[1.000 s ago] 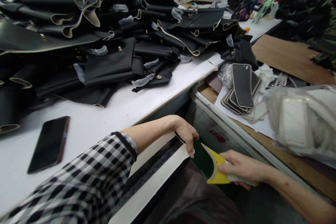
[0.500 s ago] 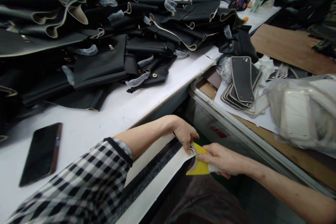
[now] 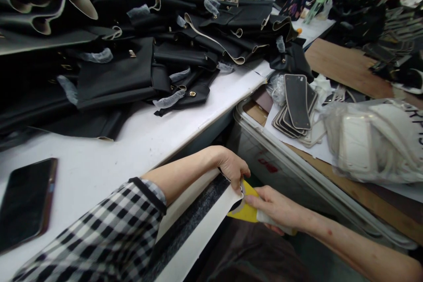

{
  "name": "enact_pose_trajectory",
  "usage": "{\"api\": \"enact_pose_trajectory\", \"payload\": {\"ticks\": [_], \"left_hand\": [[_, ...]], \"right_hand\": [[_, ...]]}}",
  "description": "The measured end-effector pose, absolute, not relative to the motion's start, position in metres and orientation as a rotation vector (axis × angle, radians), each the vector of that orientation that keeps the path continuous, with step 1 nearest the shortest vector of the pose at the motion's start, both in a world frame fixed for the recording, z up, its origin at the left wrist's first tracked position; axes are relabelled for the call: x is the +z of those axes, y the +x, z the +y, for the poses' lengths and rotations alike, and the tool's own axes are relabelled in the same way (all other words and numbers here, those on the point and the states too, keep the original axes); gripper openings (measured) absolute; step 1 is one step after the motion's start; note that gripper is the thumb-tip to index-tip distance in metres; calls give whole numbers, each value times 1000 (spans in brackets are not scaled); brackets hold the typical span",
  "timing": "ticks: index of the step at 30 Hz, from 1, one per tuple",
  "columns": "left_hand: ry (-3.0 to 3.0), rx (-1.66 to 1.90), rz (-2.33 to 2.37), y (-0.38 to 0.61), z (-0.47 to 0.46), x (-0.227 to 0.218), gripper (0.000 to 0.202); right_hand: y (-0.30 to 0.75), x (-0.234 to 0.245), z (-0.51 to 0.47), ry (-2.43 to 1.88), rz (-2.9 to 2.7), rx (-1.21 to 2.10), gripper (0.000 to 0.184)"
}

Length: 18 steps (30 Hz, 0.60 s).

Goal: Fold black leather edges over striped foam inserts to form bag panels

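My left hand [image 3: 233, 168] is bent over the far end of a bag panel [image 3: 194, 242], its fingers closed on the edge. The panel is cream with a dark strip along it and lies slanting across my lap, partly hidden by my checked sleeve. Just right of it, my right hand [image 3: 280, 209] grips the pale handle of a flat yellow scraper [image 3: 246, 212]. The scraper's curved front edge is at the panel's end, close to my left fingertips. Whether the two touch is hard to see.
Black bags [image 3: 115, 75] lie heaped on the white table [image 3: 139, 154], with a phone [image 3: 28, 202] at its left. To the right, a case-like box [image 3: 264, 141] bears dark stacked pieces [image 3: 297, 105] and a clear plastic bag [image 3: 370, 141] of white parts.
My right hand has shifted slightly left with the scraper, whose blade is now tilted and further under the panel's end. My left hand keeps its hold. The view has turned slightly right.
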State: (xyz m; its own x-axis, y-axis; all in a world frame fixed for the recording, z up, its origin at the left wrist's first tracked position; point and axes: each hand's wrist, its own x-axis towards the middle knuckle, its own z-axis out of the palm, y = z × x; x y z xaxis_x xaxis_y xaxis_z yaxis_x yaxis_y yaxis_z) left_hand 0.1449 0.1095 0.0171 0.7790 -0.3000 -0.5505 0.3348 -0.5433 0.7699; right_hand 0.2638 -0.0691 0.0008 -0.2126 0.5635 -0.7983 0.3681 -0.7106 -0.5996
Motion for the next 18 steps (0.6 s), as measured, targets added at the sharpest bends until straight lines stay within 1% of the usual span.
{"api": "enact_pose_trajectory", "payload": {"ticks": [9, 14, 18], "left_hand": [[2020, -813, -25, 145, 113, 14, 84], [1927, -769, -15, 144, 115, 2, 78], [1898, -813, -36, 139, 118, 4, 76]], "right_hand": [[250, -10, -79, -1818, -982, 2025, 53], [237, -7, -73, -1847, -916, 2031, 57], [229, -8, -68, -1843, -909, 2036, 60]]}}
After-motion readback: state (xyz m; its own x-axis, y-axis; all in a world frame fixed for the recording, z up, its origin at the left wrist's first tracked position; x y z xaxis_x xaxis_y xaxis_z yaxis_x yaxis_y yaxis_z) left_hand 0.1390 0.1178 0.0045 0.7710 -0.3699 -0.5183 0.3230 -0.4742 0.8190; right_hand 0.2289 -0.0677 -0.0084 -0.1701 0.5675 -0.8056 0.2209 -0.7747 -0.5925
